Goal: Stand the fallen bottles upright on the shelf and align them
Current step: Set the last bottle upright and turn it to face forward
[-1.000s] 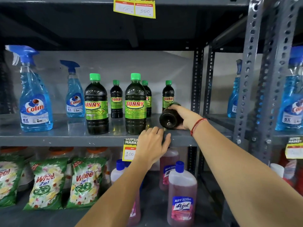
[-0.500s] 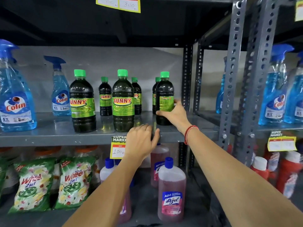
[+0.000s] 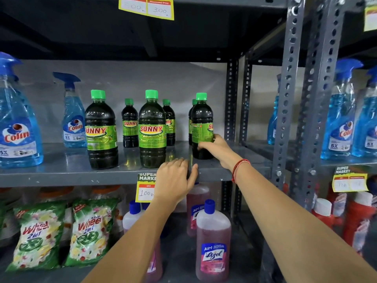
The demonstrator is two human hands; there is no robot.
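Six dark bottles with green caps stand on grey metal shelf (image 3: 61, 172). Right hand (image 3: 216, 149) wraps round lower part of upright bottle (image 3: 201, 123), arm stretched forward. Left hand (image 3: 175, 178), fingers loose, rests on shelf edge just below-left of it. Bottles round, shiny.

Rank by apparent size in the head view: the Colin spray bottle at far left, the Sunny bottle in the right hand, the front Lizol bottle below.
1. Colin spray bottle, though nearest and cropped.
2. Lizol bottle.
3. Sunny bottle held by the right hand; close to the Lizol, so uncertain.
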